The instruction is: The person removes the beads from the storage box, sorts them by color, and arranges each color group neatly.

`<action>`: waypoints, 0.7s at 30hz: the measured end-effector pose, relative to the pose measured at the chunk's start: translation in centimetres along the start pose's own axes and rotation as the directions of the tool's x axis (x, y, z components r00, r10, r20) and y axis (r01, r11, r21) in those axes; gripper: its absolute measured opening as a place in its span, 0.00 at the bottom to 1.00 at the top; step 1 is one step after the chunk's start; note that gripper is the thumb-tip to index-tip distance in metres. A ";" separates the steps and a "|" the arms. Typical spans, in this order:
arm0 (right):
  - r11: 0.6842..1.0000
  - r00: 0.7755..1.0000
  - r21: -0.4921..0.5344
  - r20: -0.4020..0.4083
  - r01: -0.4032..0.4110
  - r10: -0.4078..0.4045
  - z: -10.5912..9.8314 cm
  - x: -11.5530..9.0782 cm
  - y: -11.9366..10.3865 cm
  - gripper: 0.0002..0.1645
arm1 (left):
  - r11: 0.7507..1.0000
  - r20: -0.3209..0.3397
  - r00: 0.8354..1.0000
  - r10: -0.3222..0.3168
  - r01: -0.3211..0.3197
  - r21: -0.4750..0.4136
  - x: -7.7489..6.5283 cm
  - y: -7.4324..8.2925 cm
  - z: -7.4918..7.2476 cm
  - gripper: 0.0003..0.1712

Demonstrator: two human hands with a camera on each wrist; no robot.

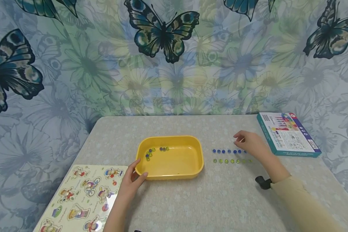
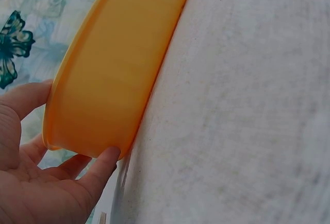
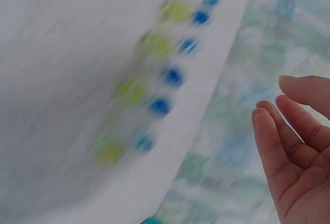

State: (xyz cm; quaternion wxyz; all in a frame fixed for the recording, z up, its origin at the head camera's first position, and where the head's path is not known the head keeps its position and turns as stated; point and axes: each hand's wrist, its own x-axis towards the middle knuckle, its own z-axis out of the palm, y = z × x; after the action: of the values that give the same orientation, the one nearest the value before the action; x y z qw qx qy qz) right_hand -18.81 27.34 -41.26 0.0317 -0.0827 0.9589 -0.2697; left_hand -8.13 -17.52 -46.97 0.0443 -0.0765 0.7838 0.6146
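My left hand point(image 1: 130, 180) grips the near-left corner of a yellow plastic tray point(image 1: 179, 165), thumb and fingers spread around its wall and rim. Several small blue and yellow-green glass marbles point(image 1: 164, 149) lie in the tray's left half and near its back wall. To the tray's right, a row of blue marbles point(image 1: 229, 151) runs behind a row of yellow-green marbles point(image 1: 232, 161) on the table. Over the right end of the blue row hovers my right hand point(image 1: 250, 144), fingers bent. The right wrist view shows a gap between thumb and fingertips point(image 3: 264, 123), with nothing held.
A flat teal-edged box point(image 1: 291, 133) lies at the back right, beyond my right hand. At the front left, a cream sheet of cartoon stickers point(image 1: 78, 195) reaches under my left forearm. A butterfly-print cloth point(image 1: 174, 87) hangs behind the table point(image 1: 220, 199).
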 end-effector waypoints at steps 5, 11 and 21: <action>0.997 0.997 0.053 -0.043 0.061 -0.059 1.0 0.7 -3.7 0.17 | 1.000 -0.002 1.000 0.001 -0.001 -0.003 0.0 0.0 -0.1 0.36; 0.987 0.991 0.089 -0.025 0.133 -0.131 2.4 1.7 -7.7 0.15 | 1.000 0.003 1.000 -0.016 0.016 -0.005 0.0 0.1 0.0 0.37; 0.967 0.971 0.123 0.064 0.223 -0.232 5.5 3.4 -13.3 0.15 | 1.000 0.008 1.000 -0.026 0.026 -0.007 0.1 0.0 -0.1 0.38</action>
State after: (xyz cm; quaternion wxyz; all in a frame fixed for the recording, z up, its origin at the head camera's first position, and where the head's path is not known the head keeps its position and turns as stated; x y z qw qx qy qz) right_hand -19.71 12.73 -39.02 0.0424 -0.2005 0.9240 -0.3229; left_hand -8.26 -17.64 -47.00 0.0550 -0.0843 0.7805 0.6170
